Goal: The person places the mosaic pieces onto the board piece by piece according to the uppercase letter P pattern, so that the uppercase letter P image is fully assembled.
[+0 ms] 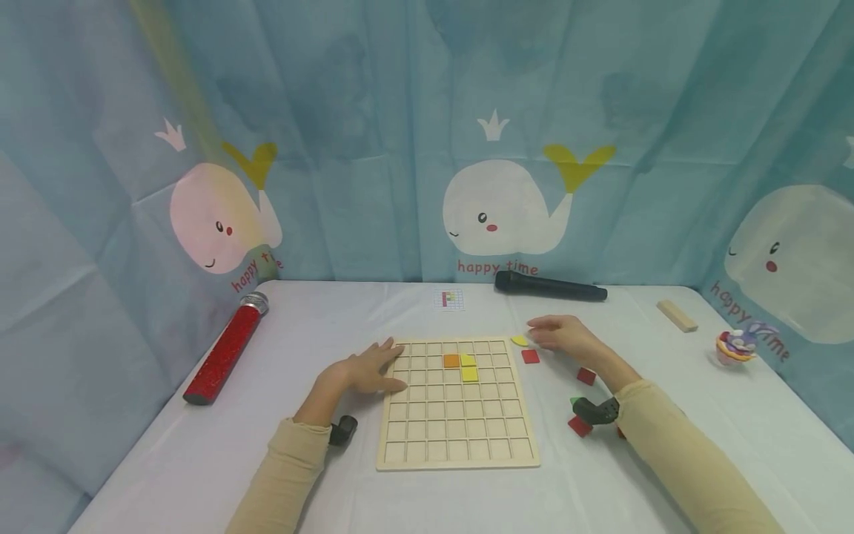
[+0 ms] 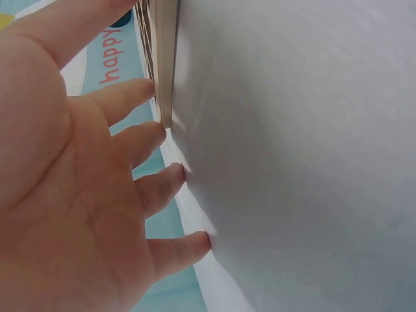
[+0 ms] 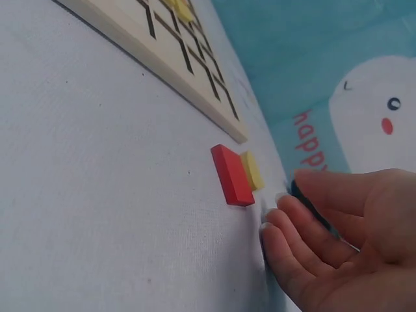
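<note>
Beige cloth sleeves (image 1: 687, 460) foremost; splayed left hand (image 1: 364, 371) touches pale wooden grid board (image 1: 437, 431); right hand (image 1: 565, 338), relaxed, empty, near red square tile (image 1: 530, 357).

The person wore a long, plain, light-tan cloth sleeve (image 1: 276, 475) on the left arm and a matching light-tan cloth sleeve (image 1: 690, 460) on the right, both lightly creased and ending near the wrist. The left hand (image 1: 363, 369) and right hand (image 1: 565, 337) were bare. A small, black, round-ended device (image 1: 343, 430) sat at the left cuff; a black, curved, elongated device (image 1: 596, 411) with small, unreadable surface details sat at the right.
</note>
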Available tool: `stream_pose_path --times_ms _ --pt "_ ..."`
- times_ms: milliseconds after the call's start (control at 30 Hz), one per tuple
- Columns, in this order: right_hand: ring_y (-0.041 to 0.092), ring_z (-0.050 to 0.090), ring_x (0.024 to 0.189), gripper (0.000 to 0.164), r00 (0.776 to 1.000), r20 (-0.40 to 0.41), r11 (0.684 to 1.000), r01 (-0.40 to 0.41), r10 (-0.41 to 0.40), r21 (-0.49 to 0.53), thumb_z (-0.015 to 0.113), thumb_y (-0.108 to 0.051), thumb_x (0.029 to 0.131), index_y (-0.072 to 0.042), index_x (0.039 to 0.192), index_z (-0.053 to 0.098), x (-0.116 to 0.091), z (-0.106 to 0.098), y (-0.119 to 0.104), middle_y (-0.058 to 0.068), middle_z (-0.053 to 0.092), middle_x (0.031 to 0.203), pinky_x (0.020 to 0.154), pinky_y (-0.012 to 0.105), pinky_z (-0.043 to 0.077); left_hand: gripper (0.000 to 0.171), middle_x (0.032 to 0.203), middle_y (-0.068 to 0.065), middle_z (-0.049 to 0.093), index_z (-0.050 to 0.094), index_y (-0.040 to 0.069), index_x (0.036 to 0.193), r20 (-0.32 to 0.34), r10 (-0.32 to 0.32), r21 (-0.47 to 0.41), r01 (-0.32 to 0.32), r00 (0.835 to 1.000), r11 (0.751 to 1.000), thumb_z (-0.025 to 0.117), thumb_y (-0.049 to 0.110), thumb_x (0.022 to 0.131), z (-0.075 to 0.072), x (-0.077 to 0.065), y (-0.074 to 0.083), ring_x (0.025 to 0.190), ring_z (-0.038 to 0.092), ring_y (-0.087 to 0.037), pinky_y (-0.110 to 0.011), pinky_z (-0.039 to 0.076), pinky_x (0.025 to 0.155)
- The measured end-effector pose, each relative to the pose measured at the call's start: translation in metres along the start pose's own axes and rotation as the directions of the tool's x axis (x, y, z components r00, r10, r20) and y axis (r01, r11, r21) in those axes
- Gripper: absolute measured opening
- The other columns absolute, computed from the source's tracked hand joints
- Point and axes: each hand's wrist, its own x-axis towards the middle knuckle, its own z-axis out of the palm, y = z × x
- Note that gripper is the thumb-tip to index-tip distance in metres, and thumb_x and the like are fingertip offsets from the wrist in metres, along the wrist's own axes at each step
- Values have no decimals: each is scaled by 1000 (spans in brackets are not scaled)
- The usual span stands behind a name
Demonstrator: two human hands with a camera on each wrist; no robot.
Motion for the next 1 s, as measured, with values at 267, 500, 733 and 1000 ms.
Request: stream_pose_path --times_ms 267,500,733,1000 --pt "31 59 108 40 993 -9 985 118 -120 -126 69 -5 85 3 123 60 10 6 -3 17 65 114 87 43 50 80 158 -12 12 27 12 152 -7 -15 -2 15 1000 1000 61 48 89 3 3 -1 143 7 -33 -61 8 110" --pt "29 61 99 38 992 -66 969 93 -110 -227 74 -5 79 0 116 64 11 16 -12 14 66 105 83 42 51 78 158 -14 12 26 10 152 0 -10 8 10 1000 1000 60 45 91 0 -1 3 143 7 -35 -62 8 109" --pt "27 60 93 37 991 -80 962 79 -103 -261 76 -3 78 0 113 65 12 20 -15 13 66 101 79 40 50 78 157 -14 12 26 9 151 2 -17 12 17 1000 1000 61 44 91 -2 -3 6 143 7 -35 -61 9 109" --pt "26 56 89 38 992 -96 962 58 -86 -266 75 -2 77 -2 114 66 14 19 -15 15 60 101 72 36 50 78 158 -14 12 27 10 151 -2 -17 10 17 1000 1000 61 45 91 -2 -2 5 143 7 -35 -61 8 109"
